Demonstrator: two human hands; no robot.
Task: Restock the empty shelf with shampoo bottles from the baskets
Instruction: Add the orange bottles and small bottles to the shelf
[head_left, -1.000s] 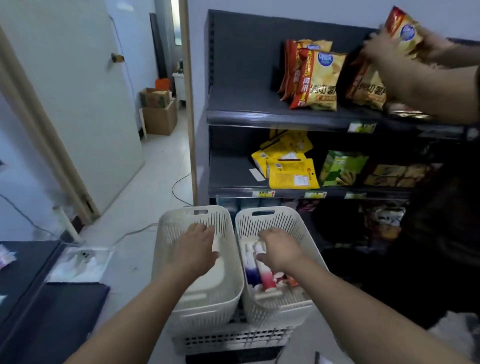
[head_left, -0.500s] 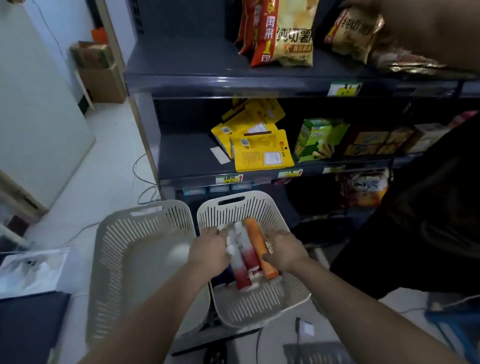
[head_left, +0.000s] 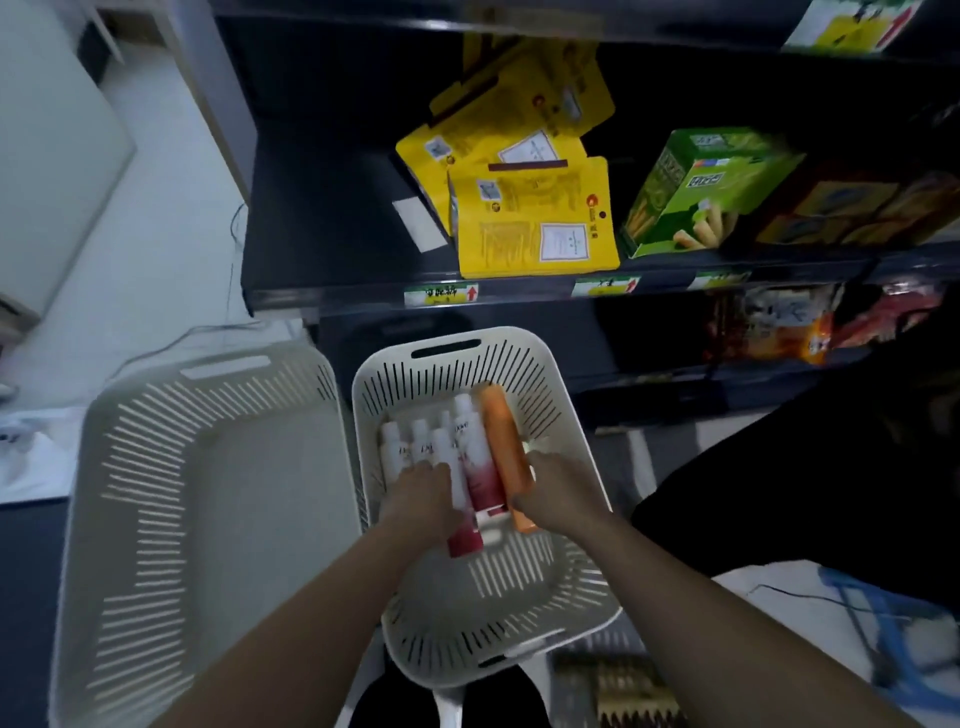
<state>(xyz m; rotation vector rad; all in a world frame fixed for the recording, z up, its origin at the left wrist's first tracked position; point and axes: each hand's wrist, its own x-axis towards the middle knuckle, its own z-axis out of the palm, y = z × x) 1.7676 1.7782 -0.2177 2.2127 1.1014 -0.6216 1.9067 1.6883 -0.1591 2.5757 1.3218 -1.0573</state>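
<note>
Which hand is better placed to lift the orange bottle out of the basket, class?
Right. The right hand already rests against the orange bottle, while the left hand sits across the white bottles.

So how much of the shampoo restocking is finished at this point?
Hardly any, it seems. Done: the left white slotted basket looks empty. In hand: both hands reach into the right white slotted basket; the left hand grips a white-and-red bottle, the right hand an orange bottle. Left: several white bottles wait there, and the dark shelf section beside the yellow packets shows no shampoo.
</note>
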